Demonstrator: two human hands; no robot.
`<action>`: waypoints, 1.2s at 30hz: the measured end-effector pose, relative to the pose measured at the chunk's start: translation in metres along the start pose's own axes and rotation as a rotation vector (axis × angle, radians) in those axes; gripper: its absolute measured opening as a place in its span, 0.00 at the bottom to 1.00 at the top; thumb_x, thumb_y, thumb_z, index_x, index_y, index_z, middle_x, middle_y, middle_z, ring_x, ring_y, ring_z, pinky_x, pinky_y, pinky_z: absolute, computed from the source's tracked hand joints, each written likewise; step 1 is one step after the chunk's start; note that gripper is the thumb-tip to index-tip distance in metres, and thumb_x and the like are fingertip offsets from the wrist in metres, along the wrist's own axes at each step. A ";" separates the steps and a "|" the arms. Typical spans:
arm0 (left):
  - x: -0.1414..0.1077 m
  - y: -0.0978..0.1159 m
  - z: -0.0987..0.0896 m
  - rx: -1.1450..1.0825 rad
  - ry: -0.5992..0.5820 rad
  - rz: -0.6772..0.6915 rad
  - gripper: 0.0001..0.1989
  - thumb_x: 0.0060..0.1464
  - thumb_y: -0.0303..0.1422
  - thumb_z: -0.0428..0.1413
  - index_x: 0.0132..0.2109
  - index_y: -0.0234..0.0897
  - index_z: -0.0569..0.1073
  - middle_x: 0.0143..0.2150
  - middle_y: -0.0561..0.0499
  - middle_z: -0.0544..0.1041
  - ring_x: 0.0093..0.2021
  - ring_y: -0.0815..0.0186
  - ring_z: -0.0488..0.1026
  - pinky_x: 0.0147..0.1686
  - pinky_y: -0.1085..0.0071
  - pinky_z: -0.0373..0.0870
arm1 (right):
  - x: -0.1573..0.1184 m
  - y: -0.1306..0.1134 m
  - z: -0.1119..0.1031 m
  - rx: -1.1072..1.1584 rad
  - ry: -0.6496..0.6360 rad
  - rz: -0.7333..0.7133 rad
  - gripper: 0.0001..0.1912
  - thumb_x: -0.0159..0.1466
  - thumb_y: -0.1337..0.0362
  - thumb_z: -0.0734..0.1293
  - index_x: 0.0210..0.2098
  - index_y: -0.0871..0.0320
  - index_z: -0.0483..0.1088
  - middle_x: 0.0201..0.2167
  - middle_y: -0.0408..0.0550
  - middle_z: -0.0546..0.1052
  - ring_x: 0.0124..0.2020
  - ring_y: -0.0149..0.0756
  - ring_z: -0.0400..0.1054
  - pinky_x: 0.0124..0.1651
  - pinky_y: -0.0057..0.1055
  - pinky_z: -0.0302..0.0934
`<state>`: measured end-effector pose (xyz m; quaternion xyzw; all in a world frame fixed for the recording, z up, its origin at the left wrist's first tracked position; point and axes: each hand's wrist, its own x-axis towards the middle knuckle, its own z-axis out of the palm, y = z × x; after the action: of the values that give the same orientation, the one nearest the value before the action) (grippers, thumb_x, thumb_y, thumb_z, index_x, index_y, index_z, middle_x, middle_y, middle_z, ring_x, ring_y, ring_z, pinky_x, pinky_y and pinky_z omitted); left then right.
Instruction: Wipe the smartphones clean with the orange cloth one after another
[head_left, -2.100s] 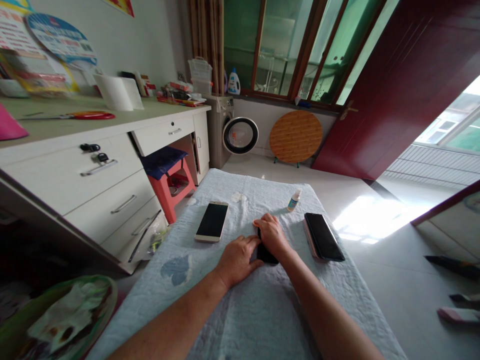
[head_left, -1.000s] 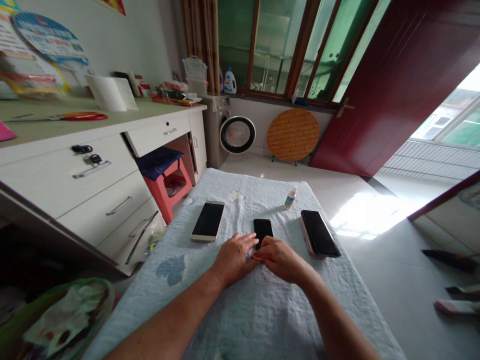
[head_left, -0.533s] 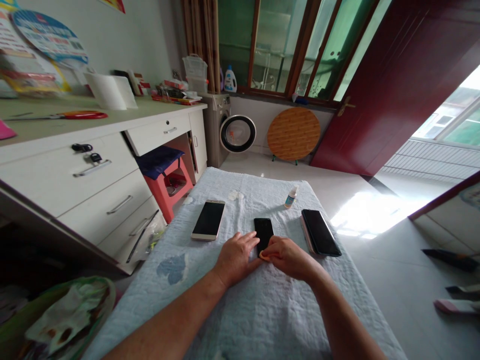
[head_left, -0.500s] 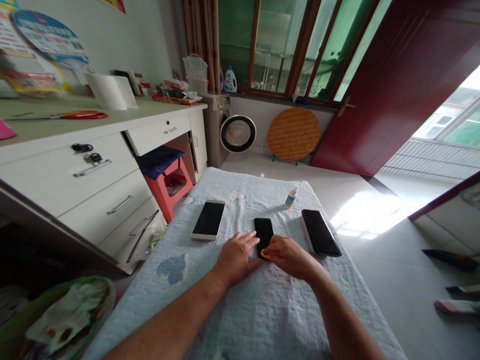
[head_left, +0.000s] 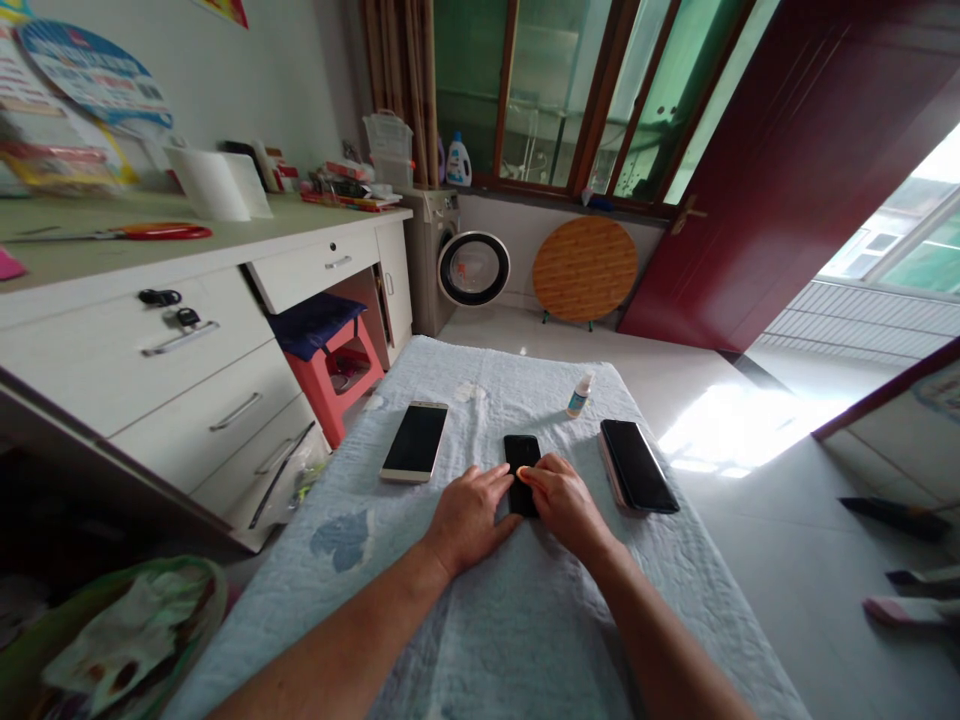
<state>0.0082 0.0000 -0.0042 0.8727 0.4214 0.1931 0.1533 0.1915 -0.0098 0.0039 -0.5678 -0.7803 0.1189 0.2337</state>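
Note:
A small black phone (head_left: 523,452) lies face up on the cloth between my hands. My left hand (head_left: 469,515) rests flat along its left side, fingers stretched, with the fingertips at the phone's edge and the thumb near its lower end. My right hand (head_left: 561,495) pinches a small orange pad (head_left: 521,473) against the middle of the screen; most of the pad is hidden by the fingers. To the left lies a gold-framed phone (head_left: 415,442). On the right is a larger black phone (head_left: 637,465) with a pinkish edge under it. A small spray bottle (head_left: 579,396) stands behind.
A pale blue quilted cloth (head_left: 360,620) covers the table. Along the left runs a white desk (head_left: 217,360) with scissors (head_left: 165,231) and a paper roll (head_left: 214,185) on top. A red stool (head_left: 334,370), a washing machine (head_left: 429,250) and a round wooden tabletop (head_left: 585,270) stand beyond.
My right hand has slid the orange pad up the black phone's screen, from near its lower end to the middle. My left hand stays beside the phone.

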 end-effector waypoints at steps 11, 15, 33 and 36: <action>0.001 -0.004 -0.001 0.002 0.000 0.014 0.26 0.53 0.40 0.57 0.58 0.38 0.69 0.60 0.45 0.70 0.55 0.53 0.69 0.56 0.58 0.65 | -0.002 0.002 0.004 0.022 0.030 -0.039 0.13 0.64 0.73 0.60 0.40 0.56 0.75 0.33 0.45 0.69 0.37 0.32 0.63 0.43 0.27 0.57; 0.001 -0.003 -0.002 0.006 -0.011 0.010 0.25 0.53 0.40 0.57 0.56 0.36 0.70 0.60 0.44 0.70 0.56 0.52 0.69 0.57 0.57 0.64 | -0.001 0.004 0.003 -0.012 0.054 0.015 0.14 0.64 0.73 0.59 0.41 0.56 0.75 0.33 0.46 0.69 0.37 0.34 0.62 0.43 0.28 0.57; 0.001 -0.011 -0.003 -0.003 -0.039 0.004 0.25 0.52 0.40 0.58 0.56 0.36 0.72 0.60 0.46 0.69 0.57 0.54 0.68 0.58 0.59 0.63 | -0.005 0.000 -0.015 0.116 -0.146 -0.127 0.17 0.52 0.78 0.61 0.30 0.56 0.78 0.28 0.45 0.72 0.34 0.31 0.66 0.40 0.27 0.59; 0.001 -0.012 -0.004 -0.002 -0.050 0.006 0.25 0.52 0.39 0.59 0.56 0.37 0.71 0.61 0.46 0.69 0.57 0.54 0.68 0.58 0.59 0.63 | -0.006 0.001 -0.018 0.107 -0.152 -0.107 0.16 0.52 0.78 0.62 0.30 0.56 0.78 0.28 0.44 0.72 0.34 0.32 0.66 0.40 0.26 0.59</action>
<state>-0.0007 0.0084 -0.0055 0.8783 0.4148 0.1722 0.1639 0.2024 -0.0166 0.0173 -0.5013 -0.8176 0.1902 0.2099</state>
